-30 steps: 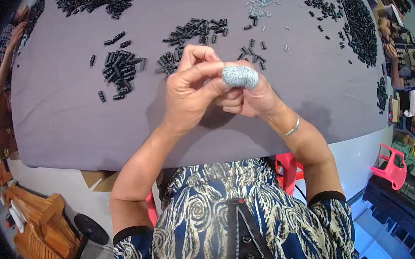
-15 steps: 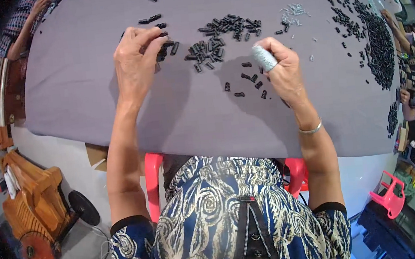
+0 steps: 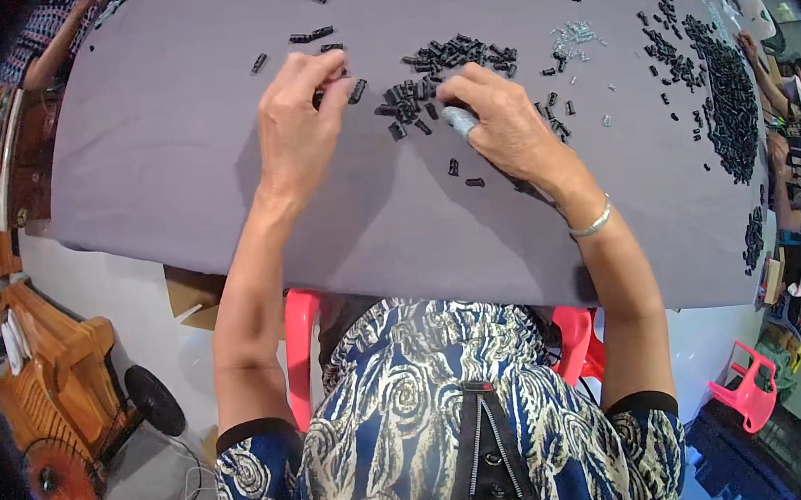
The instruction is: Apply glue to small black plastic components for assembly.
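Note:
Small black cylinder-like plastic pieces lie on the grey cloth-covered table. My left hand (image 3: 299, 115) is curled, thumb and forefinger close together over several black pieces (image 3: 358, 90); what sits between the fingertips is hidden. My right hand (image 3: 509, 124) has its fingers bent down at the right edge of the near pile of black pieces (image 3: 403, 100). Pale wrapping (image 3: 461, 122) covers its thumb. Its fingertips are drawn together, and I cannot make out what they hold. Behind lies a wider pile of black pieces (image 3: 459, 52).
Small clear pieces (image 3: 575, 38) lie beyond my right hand. A large heap of black pieces (image 3: 730, 112) spreads along the table's right side, where other people sit. A loose black piece (image 3: 475, 183) lies near me. Another person's arm (image 3: 54, 52) shows at the far left.
My right hand has swung left and inward to the near pile from over the loose pieces. The left hand stays over its black pieces. The whole view has shifted slightly.

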### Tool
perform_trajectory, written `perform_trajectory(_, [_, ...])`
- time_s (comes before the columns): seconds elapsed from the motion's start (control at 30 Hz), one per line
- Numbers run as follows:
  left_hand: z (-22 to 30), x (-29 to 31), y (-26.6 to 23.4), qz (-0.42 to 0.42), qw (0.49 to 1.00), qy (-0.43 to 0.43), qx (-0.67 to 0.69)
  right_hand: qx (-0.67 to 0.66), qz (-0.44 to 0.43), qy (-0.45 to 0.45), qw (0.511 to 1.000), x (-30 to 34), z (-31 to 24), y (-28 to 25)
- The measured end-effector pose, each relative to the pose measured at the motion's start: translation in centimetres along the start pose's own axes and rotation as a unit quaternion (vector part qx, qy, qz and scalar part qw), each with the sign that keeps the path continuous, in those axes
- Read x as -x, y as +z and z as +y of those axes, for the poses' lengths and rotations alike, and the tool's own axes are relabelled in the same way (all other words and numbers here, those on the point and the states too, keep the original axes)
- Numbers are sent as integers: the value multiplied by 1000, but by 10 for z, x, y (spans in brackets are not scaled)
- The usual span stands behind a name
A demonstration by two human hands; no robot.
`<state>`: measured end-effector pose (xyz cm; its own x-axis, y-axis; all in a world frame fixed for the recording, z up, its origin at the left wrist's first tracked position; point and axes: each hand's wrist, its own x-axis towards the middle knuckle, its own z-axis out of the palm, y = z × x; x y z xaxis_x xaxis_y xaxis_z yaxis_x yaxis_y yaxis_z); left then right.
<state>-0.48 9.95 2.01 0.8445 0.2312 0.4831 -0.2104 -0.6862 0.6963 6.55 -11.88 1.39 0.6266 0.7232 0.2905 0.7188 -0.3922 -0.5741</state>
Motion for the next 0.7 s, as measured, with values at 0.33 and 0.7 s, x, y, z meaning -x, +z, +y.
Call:
perform_trajectory(0.33, [22, 1, 22, -76, 995, -23, 56, -45, 51, 82, 994, 27, 12, -37])
perform_trajectory(0.7, [42, -4, 53, -125, 986, -24, 110, 71, -9, -1, 997, 18, 20, -26])
